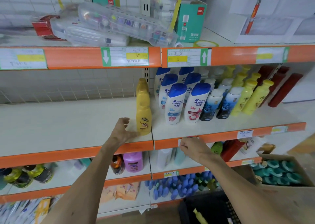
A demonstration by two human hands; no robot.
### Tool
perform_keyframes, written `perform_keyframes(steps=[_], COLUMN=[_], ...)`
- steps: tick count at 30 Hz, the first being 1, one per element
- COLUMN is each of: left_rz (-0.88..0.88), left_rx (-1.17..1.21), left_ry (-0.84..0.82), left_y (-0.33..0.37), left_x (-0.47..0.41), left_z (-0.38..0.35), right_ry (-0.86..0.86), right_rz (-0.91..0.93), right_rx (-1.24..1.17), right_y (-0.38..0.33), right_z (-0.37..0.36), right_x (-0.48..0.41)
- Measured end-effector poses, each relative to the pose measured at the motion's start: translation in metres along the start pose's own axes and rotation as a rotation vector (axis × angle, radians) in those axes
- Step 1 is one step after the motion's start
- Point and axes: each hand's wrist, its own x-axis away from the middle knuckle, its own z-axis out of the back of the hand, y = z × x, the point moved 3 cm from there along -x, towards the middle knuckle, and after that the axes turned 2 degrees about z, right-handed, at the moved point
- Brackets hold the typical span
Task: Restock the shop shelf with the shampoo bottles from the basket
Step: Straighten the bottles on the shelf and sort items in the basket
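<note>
Showing a restock part-way done. The middle shelf (68, 121) is bare from 9 o'clock to its centre and stocked from centre to 3 o'clock, with white-and-blue bottles (177, 102) in rows. The dark basket (211, 205) sits at 5 o'clock of the view, with a spare yellow bottle (199, 217) lying tilted inside it.

The front yellow bottle (144, 114) stands upright near the shelf's front edge, its long axis running 12 to 6 o'clock, heading a file of like bottles behind it. It lies just at 3 o'clock of the left hand (121, 131).

That hand reaches over the shelf edge, fingers spread and lightly bent, gripping nothing; the thumb points at the bottle's base, and whether it touches cannot be told.

The right hand (190, 147) is at the orange edge strip (218, 138) with fingers curled; whether they pinch anything cannot be told.

Judged from this, the bottle is placed. The basket lies at 6 o'clock of the right hand, the nearer one.
</note>
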Motion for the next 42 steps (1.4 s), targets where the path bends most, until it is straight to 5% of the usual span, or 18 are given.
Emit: perform_keyframes(steps=[4,10,20,35,42], left_rz=[0.037,-0.012,0.008,0.025,0.056], left_rx=[-0.205,-0.188,-0.47,-0.505,-0.701], left_ry=[0.18,0.341,-0.155,-0.327,-0.447], left_y=[-0.011,-0.005,0.036,0.082,0.079], left_x=[0.03,0.113,0.25,0.21,0.189], left_z=[-0.013,-0.086,-0.294,-0.418,-0.456], right_ry=[-0.075,-0.081,0.035,0.005,-0.043], right_rz=[0.021,0.018,-0.11,-0.17,-0.187], right_rx=[0.054,0.068,-0.004,0.058,0.066], right_y=[0.018,0.104,0.26,0.363,0.398], right_z=[-0.012,-0.029,-0.012,0.021,0.021], right_x=[0.028,0.113,0.251,0.233,0.203])
